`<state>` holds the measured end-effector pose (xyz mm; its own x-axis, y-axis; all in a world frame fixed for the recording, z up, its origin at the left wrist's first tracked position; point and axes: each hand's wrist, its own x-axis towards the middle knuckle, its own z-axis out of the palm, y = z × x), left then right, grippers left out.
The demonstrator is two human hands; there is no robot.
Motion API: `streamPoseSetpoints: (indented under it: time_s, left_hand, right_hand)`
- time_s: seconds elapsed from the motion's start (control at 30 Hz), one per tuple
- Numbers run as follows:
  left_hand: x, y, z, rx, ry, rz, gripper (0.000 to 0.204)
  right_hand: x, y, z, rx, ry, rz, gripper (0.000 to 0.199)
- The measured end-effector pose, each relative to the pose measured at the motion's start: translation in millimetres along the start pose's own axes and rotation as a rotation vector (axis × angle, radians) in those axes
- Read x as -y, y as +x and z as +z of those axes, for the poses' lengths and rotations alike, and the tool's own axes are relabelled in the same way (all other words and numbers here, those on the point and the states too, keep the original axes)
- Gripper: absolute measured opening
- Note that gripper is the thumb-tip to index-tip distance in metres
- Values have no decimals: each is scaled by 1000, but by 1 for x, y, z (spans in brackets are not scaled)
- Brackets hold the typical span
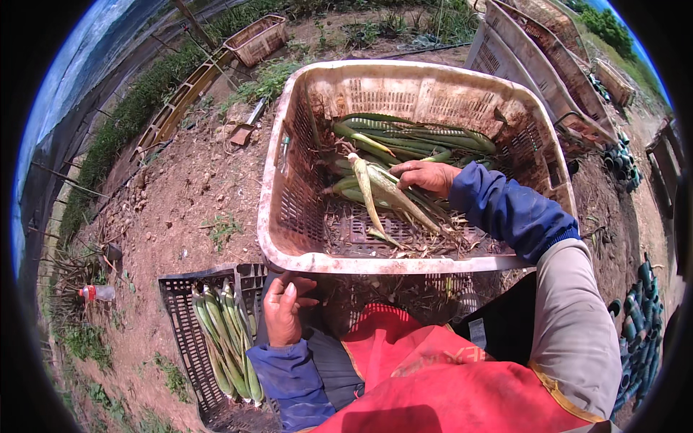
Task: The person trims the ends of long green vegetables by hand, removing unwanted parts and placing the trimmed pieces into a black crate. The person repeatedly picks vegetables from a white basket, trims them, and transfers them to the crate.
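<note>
Could tear long, tapering green leaves (390, 192) by tugging too hard with bent right hand (427, 178) fingers (grip impossible to tell), with left hand (284, 309) fingers half-open.

Large crate (404, 265): directly before me, near edge toward me.
Leaf pile (404, 141): in the large crate, from its middle toward the far edge.
My right hand (428, 177): on the leaf pile, my forearm (559, 229) crossing the near right corner.
My left hand (284, 312): outside the near edge, by the near left corner.
Small crate (177, 309): on the ground (188, 195), to my left.
Leaf bundle (229, 346): lengthwise in the small crate.
Bottle (101, 292): on the ground, left of the small crate.
Grouped crates (520, 61): behind the large crate's far right corner.
</note>
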<state>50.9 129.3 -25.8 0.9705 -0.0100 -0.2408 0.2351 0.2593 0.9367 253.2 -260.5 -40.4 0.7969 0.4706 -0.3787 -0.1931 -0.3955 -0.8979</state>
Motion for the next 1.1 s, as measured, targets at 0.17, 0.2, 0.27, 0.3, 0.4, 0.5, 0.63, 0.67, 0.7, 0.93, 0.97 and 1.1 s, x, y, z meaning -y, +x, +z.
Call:
streamPoseSetpoints:
  time_s: [0.17,0.2,0.27,0.3,0.4,0.5,0.63,0.67,0.7,0.93,0.97,1.1]
  left_hand:
    - [-2,3,8,216,-212,-35,52]
    - [-5,3,12,282,-275,-35,52]
    - [-16,4,20,396,-351,-65,55]
    - [-21,3,27,289,-351,-146,55]
    - [-48,-7,47,377,-24,-319,56]
    - [-71,-20,85,492,-135,-31,67]
    - [-88,-14,150,473,-313,303,56]
    - [-90,-12,161,524,-374,288,53]
    - [-88,-13,173,388,-470,344,51]
    - [-89,-36,158,360,-357,323,37]
    - [-87,-36,158,356,-303,291,36]
    - [-72,-32,162,283,5,303,37]
  right_hand:
    - [74,-61,-11,-138,515,-61,31]
    - [85,-74,-12,-128,454,-188,33]
    - [99,-100,-5,84,843,-317,40]
    - [106,-107,-3,127,948,-328,43]
    - [120,-132,14,289,1018,-422,42]
    - [131,-154,42,103,862,-350,40]
    - [146,-177,83,91,282,-551,49]
    - [151,-177,92,-20,158,-673,51]
    - [153,-178,97,42,156,-661,52]
    - [153,-178,74,8,122,-365,47]
    - [153,-176,74,44,176,-389,50]
    - [153,-169,88,-95,-67,-572,54]
